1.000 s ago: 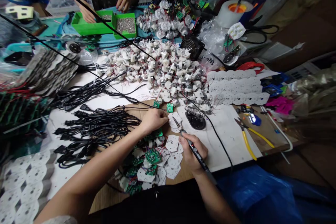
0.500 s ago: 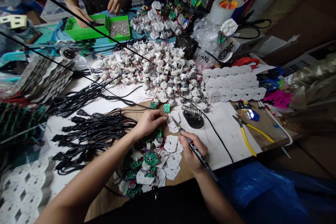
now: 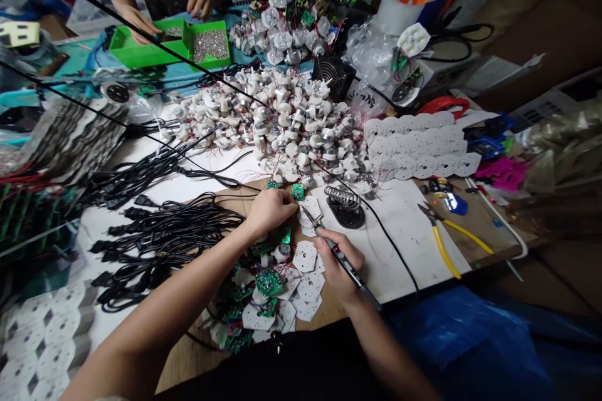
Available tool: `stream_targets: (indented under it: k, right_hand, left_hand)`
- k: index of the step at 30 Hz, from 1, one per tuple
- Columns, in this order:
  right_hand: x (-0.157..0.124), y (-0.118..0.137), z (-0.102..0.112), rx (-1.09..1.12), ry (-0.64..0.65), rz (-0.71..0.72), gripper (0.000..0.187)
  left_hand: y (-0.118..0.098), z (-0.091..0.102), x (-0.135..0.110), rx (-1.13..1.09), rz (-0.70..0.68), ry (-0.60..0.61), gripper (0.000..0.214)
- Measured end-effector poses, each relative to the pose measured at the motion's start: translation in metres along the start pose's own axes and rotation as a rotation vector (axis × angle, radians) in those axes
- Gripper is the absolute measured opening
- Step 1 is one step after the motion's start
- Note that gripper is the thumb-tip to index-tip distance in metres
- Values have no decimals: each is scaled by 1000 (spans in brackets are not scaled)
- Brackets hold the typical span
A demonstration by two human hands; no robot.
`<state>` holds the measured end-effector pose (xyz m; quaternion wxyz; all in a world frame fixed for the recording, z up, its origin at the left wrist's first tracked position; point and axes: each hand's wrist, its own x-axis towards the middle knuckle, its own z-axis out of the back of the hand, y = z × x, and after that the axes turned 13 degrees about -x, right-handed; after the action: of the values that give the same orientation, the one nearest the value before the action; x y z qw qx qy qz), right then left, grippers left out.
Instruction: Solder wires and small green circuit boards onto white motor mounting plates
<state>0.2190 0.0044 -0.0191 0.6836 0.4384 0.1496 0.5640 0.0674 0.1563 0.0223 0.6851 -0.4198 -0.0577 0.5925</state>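
In my right hand (image 3: pixel 339 263) is a soldering iron (image 3: pixel 353 277), held like a pen, its metal tip pointing up and left over a white plate (image 3: pixel 310 208). My left hand (image 3: pixel 271 210) is closed in a pinch at the left edge of that plate. Whatever lies between its fingertips is too small to make out. Just beyond the fingers lies a small green circuit board (image 3: pixel 298 192), with a second board (image 3: pixel 271 184) to its left. Below the hands are several loose white plates (image 3: pixel 305 257) and wired green circuit boards (image 3: pixel 269 283).
A coiled soldering iron stand (image 3: pixel 345 207) is right of the plates, with yellow-handled pliers (image 3: pixel 444 241) farther right. Black power cords (image 3: pixel 169 232) lie left. A heap of white wired parts (image 3: pixel 291 125) is ahead. Across the table, another person's hand (image 3: pixel 138 24) is at green trays (image 3: pixel 150 53).
My right hand and the soldering iron have shifted slightly left, bringing the tip nearer my left fingertips. My left hand has moved slightly left, still pinched.
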Motion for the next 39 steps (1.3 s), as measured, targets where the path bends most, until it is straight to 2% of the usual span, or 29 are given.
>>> stream_targets:
  k: [12,19,23,33,36,39]
  right_hand:
    - [1,1,-2,-29,18,24,14]
    - [-1,0,-4,-78,-7,97,14]
    - [-4,-1,-1,-21,-14,46,17]
    - [-11,-7,0,108,-128,28,18]
    - [-12,-6,1,121,-164,41,19]
    - [-14,-5,2,132,-195,40,19]
  left_hand:
    - [4,-2,1,2,-35,-1,18]
    - [2,-2,0,46,-23,-15,19]
    - [1,-2,-1,38,-17,-14,20]
    - [-2,-3,-5,67,0,-26,21]
    - [-9,-2,-14,152,-17,-34,25]
    - [-18,5,-20,298,-61,-121,33]
